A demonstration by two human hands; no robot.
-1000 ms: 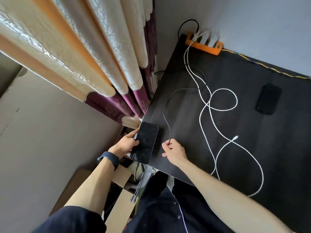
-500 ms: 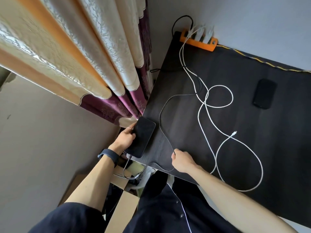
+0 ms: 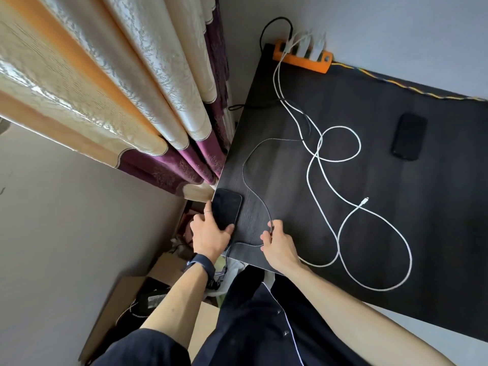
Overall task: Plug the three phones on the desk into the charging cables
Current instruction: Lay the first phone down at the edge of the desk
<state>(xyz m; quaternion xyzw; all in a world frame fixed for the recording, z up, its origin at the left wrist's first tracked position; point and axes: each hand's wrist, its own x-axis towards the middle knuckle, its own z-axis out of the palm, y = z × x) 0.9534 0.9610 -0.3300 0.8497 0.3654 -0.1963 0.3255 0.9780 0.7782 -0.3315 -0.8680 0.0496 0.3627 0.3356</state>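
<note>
Your left hand (image 3: 211, 233) steadies a phone (image 3: 226, 208) at the desk's (image 3: 369, 233) seven o'clock corner, fingers curled round its edges, probably so it can't slide off. Your right hand (image 3: 280, 247) pinches the grey cable (image 3: 253, 159) beside it. Two phones visible; the other (image 3: 408, 136) lies at two o'clock. Two white cables (image 3: 340, 159).

A dark wood-grain desk (image 3: 396, 233) stands with its far edge against a pale grey wall (image 3: 396, 27). Past the desk's left edge hang long curtains (image 3: 118, 83), cream and orange with a leafy pattern and deep purple hems, lit brightly from behind so that the folds shine. A plain grey wall (image 3: 66, 233) fills the lower left. On the floor beside the desk's near-left corner sits an open cardboard box (image 3: 126, 299) holding dark clutter. Daylight is soft and even across the room.
</note>
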